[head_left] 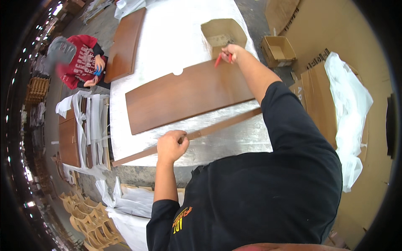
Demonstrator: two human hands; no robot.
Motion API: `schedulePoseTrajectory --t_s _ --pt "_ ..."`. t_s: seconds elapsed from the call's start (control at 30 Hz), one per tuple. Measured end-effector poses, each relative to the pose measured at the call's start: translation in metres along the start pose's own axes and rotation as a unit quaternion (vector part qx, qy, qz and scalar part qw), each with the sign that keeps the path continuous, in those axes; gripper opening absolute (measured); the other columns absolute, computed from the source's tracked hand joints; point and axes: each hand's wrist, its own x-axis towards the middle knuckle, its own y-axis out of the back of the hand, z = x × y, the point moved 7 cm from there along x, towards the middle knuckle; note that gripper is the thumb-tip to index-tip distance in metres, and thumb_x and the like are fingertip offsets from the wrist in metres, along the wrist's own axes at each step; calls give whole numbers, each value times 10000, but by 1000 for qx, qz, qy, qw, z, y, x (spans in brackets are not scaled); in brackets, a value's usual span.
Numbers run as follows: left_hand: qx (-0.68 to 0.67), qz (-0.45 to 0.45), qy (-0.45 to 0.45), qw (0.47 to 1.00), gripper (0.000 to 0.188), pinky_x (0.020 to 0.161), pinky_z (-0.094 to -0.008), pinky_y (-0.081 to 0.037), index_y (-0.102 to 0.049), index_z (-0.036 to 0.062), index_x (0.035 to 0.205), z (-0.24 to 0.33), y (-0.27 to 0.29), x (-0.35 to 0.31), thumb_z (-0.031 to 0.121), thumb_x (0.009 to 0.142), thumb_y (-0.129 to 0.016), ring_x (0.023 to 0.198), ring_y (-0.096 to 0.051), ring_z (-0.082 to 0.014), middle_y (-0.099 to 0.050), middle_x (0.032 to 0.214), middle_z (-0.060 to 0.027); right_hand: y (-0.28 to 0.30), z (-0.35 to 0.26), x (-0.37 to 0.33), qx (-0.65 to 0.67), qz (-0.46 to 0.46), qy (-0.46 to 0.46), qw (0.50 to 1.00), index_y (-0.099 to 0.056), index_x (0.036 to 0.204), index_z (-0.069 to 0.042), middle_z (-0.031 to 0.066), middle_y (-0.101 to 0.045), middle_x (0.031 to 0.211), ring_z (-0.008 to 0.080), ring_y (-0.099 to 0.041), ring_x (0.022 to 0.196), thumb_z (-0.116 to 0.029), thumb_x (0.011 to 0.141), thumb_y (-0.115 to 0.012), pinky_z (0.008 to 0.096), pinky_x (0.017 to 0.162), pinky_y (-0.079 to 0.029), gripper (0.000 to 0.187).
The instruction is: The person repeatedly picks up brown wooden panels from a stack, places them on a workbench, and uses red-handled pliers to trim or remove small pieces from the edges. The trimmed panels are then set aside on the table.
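A long, narrow brown wooden strip (228,122) lies slantwise along the near side of the white-covered table. My left hand (171,146) is closed over it left of its middle, fingers curled and thumb bent. Just beyond the strip rests a wide brown wooden panel (188,96) with a small rounded notch in its far edge. Over that panel's far edge, beside an open cardboard box (224,33), my right hand (232,52) is closed round red-handled pliers (218,60). The two red handles point back toward me; the jaws are hard to make out.
Another brown panel (127,42) lies at the table's far left, by a co-worker in a red shirt (81,58). A smaller carton (278,50) stands right of the table (167,42). Wrapped boards (90,129) stand at left; curved wooden pieces (90,219) lie lower left.
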Motion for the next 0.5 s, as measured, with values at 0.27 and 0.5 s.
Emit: schedulePoseTrajectory --t_s 0.27,0.5 --pt "-12 -26 -75 997 242 790 -475 -575 -767 79 999 -26 21 -12 251 833 -725 905 -720 -340 -763 929 -100 -75 32 -137 -106 -75 138 982 -620 1161 26 225 -736 1119 243 -785 832 -247 1085 -582 272 535 -643 286" --pt "50 -113 -121 985 308 770 -488 -570 -693 51 1075 -80 -4 -34 272 879 -778 918 -720 -356 -747 939 -131 -158 305 -328 -328 -73 112 935 -632 1188 32 178 -757 1081 269 -786 743 -341 1063 -615 320 496 -621 395"
